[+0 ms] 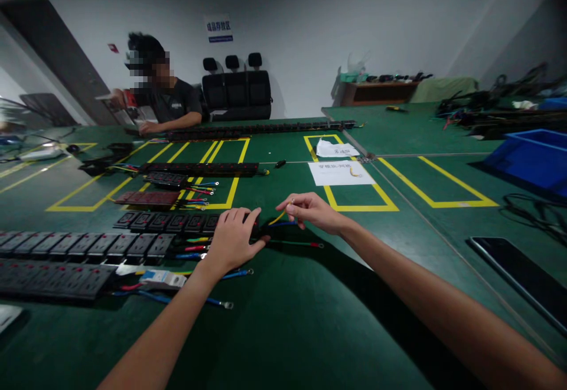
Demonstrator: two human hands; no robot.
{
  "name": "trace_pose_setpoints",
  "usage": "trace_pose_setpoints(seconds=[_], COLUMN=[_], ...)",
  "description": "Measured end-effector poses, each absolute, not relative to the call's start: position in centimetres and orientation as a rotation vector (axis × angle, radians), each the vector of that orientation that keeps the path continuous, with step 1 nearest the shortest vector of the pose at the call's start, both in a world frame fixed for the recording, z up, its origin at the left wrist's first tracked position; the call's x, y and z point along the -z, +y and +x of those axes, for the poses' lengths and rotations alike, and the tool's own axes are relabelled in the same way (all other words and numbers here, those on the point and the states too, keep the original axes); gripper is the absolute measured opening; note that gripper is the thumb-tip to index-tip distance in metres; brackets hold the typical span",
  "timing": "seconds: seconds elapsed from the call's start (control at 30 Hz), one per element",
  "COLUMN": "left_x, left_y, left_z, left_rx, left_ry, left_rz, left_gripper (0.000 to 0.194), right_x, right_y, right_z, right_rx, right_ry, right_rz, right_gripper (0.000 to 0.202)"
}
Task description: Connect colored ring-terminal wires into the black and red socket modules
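My left hand (234, 239) grips the right end of a black socket strip (168, 222), its fingers over the top and the thumb at the near side. From that end come several wires. My right hand (316, 213) pinches a yellow wire (277, 219) near its metal terminal, thumb against forefinger. A blue wire (287, 223) runs just below those fingers. Another wire with a red sleeve (315, 244) and a ring terminal lies on the table under my right hand.
More socket strips (84, 246) lie at left, with loose wire ends. A co-worker (170, 97) sits across the green table (283, 331), holding a red tool (130, 101). Paper sheets (339, 173) lie beyond my right hand. At right are a phone (518, 272) and a blue bin (531, 162).
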State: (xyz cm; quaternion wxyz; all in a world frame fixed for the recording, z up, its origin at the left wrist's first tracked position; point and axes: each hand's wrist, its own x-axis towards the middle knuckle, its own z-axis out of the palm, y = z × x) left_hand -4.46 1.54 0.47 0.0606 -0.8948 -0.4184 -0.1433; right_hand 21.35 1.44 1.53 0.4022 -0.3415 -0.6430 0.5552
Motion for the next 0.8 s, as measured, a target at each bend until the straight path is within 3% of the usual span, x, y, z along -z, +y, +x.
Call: trace_pose_setpoints(seconds=[0.2,0.5,0.67,0.8], left_x=[-0.5,-0.6,-0.6,-0.5], left_y=[1.5,1.4,1.5,1.6], left_z=[-4.4,-4.4,-4.4,-4.5], left_rx=[0.441,0.414,0.425,0.434], left_ry=[-1.27,-1.262,-1.262,-1.26], left_rz=[-2.707,-2.695,-2.694,-2.697], left_gripper=[0.063,0.063,0.063,0.064], right_x=[-1.1,-0.3,-0.4,-1.3], right_y=[1.7,2.6,2.7,2.7], right_z=[22.3,24.5,24.5,25.0], right_rx=[-1.465,-1.319,-1.075,-1.143], right_ry=[-1.717,-2.111,-2.274,-2.265], right_rz=[-0.865,-0.912,-0.904,-0.972], right_gripper=[0.042,0.039,0.036,0.042])
